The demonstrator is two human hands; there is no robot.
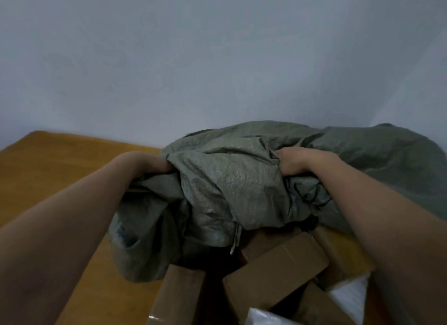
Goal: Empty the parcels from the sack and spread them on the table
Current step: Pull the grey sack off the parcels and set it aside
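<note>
An orange-brown wooden table [60,160] carried a crumpled green woven sack [229,179], whose bunched lower folds rested on the tabletop at the near left. Just in front of the sack, brown cardboard boxes [275,271] lay tumbled against one another, with a white plastic parcel [348,298] wedged among them at the right.

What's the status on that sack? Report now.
Left hand and right hand both gripping bunched sack. Cardboard parcels piled at its near edge, not yet spread. Nothing in the way seen on the table.
</note>
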